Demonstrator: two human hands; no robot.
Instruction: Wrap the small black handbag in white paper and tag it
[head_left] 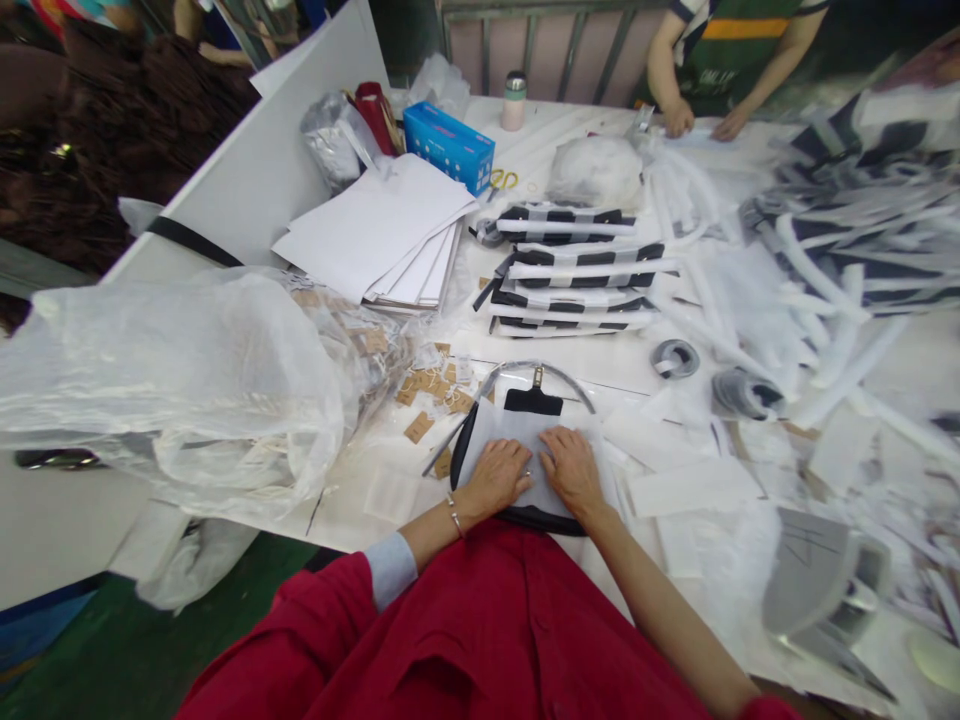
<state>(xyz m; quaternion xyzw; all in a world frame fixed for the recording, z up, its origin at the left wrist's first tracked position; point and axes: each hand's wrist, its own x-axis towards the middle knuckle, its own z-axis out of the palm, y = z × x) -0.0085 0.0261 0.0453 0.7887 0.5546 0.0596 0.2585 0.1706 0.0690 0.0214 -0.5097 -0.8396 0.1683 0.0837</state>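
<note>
black bag (534,402) lies under a pale grey sheet (517,426), handle loop (580,384) raised.

Black bag (534,402) (sheet (535,488) pale grey); brown tags (418,427); blue box (448,148).

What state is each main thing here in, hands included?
Black bag, lying flat, partly covered.
Pale sheet, spread over the black bag.
Left hand, palm down on the pale sheet.
Right hand, palm down on it too.
Brown tags, loose, scattered.
White papers, stacked, unevenly fanned.
Bottle, upright, capped.
Clear plastic bag, crumpled.
Grey rolls, coiled.
</note>
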